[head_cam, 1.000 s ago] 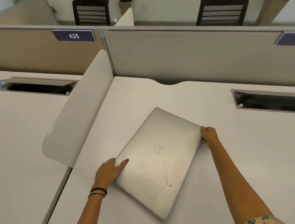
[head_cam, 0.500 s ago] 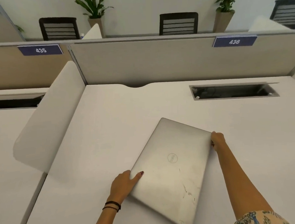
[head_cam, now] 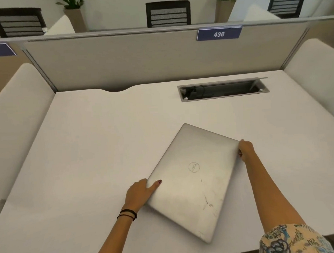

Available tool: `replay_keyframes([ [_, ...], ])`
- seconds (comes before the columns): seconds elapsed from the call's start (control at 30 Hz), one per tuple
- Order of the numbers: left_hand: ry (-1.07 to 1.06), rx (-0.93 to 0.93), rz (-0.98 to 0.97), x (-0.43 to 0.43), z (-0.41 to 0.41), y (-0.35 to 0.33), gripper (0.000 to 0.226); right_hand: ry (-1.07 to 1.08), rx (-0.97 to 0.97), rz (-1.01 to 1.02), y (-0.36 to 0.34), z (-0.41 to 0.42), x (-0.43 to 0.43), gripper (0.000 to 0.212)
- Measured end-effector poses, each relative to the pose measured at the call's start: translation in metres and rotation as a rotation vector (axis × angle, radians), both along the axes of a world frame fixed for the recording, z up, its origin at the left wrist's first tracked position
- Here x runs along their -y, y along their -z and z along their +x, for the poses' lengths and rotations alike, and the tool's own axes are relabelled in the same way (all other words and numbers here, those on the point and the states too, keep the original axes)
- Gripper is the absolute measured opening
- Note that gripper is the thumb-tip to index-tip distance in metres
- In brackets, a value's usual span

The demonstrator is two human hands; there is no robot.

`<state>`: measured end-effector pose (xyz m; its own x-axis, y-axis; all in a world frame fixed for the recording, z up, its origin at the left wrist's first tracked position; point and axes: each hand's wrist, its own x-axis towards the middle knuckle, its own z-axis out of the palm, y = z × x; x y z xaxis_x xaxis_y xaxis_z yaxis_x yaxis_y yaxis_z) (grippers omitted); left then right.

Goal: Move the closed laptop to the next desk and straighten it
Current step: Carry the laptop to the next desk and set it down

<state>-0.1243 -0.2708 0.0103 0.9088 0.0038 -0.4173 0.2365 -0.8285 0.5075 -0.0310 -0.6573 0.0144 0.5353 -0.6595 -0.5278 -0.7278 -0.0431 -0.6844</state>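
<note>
A closed silver laptop (head_cam: 193, 180) lies lid-up and skewed on the white desk (head_cam: 98, 148) marked 436, its long sides running diagonally from near right to far left. My left hand (head_cam: 140, 192) grips its left corner, thumb on the lid. My right hand (head_cam: 245, 149) holds the far right corner. Whether the laptop rests flat on the desk or is slightly lifted I cannot tell.
An open cable slot (head_cam: 223, 90) is cut into the desk at the back right. A grey partition (head_cam: 132, 59) with the sign 436 (head_cam: 219, 33) closes the back. Rounded white dividers stand left (head_cam: 18, 121) and right (head_cam: 315, 76). Chairs and plants are behind.
The laptop, held in both hands, has travelled right from beside the left divider toward the middle of desk 436. It stays skewed, and the view has swung right with it.
</note>
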Motion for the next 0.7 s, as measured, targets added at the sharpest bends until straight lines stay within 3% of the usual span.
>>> replay_keyframes([
  [0.3, -0.018, -0.01, 0.093, 0.031, -0.011, -0.002, 0.055, -0.178, 0.036, 0.045, 0.0, 0.01, 0.014, 0.041],
  [0.37, 0.048, -0.018, 0.209, 0.035, -0.013, -0.005, 0.055, -0.266, 0.029, -0.028, -0.001, 0.016, 0.014, 0.052],
  [0.47, 0.153, -0.044, 0.354, 0.04, -0.012, -0.012, 0.054, -0.437, 0.049, -0.146, -0.006, 0.016, 0.015, 0.048],
  [0.6, 0.178, -0.103, 0.37, 0.041, -0.005, -0.018, 0.053, -0.651, 0.082, -0.281, -0.005, 0.018, 0.024, 0.031],
  [0.7, 0.14, -0.116, 0.374, 0.043, -0.005, -0.017, 0.054, -0.741, 0.059, -0.332, -0.008, 0.019, 0.027, 0.039],
])
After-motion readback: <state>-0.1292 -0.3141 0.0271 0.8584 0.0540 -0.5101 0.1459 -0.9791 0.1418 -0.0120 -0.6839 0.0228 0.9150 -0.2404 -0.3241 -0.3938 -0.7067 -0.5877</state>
